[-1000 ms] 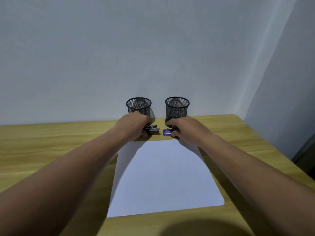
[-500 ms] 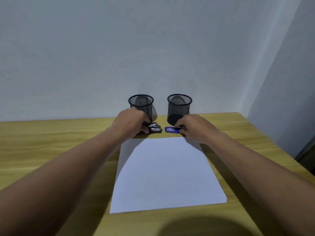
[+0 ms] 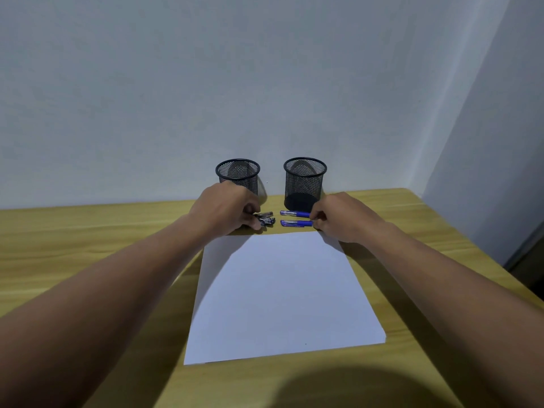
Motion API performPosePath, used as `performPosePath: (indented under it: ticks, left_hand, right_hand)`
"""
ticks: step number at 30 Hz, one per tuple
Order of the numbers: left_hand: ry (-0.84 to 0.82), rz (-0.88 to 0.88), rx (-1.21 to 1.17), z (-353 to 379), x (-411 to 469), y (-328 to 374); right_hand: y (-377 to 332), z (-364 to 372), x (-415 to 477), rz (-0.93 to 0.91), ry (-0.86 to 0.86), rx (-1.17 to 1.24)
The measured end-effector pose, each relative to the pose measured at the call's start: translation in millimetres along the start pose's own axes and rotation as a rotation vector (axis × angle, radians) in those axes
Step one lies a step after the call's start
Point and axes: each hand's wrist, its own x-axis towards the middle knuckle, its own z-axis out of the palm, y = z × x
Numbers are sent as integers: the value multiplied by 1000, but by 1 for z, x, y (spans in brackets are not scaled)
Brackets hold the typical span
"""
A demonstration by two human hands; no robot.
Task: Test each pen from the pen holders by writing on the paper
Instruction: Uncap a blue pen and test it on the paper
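Observation:
Two black mesh pen holders stand by the wall, the left holder (image 3: 238, 175) and the right holder (image 3: 305, 181); both look empty. A white sheet of paper (image 3: 279, 293) lies on the wooden table (image 3: 88, 228) in front of them. My left hand (image 3: 226, 210) is curled over a bunch of dark pens (image 3: 265, 219) lying on the table, only their ends showing. Two blue pens (image 3: 294, 218) lie side by side before the right holder. My right hand (image 3: 343, 220) pinches the right end of the nearer blue pen with curled fingers.
The table meets a plain white wall at the back. Its right edge (image 3: 459, 240) runs close past my right forearm, near a room corner. My own shadow falls over the table's front edge below the paper.
My right hand has slid to the right, so both blue pens now show, lying apart on the table. More of the dark pens sticks out from my left hand.

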Motion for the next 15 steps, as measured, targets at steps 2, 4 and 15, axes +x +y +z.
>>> performPosePath:
  ticks: [2, 4, 15]
  left_hand:
    - [25, 51, -12, 2, 2, 8]
    - [53, 97, -24, 3, 6, 18]
    - [79, 174, -52, 1, 16, 54]
  right_hand:
    - [-1, 0, 0, 0, -10, -9]
    - [0, 2, 1, 8, -1, -13]
    - [-6, -17, -8, -55, 193, 9]
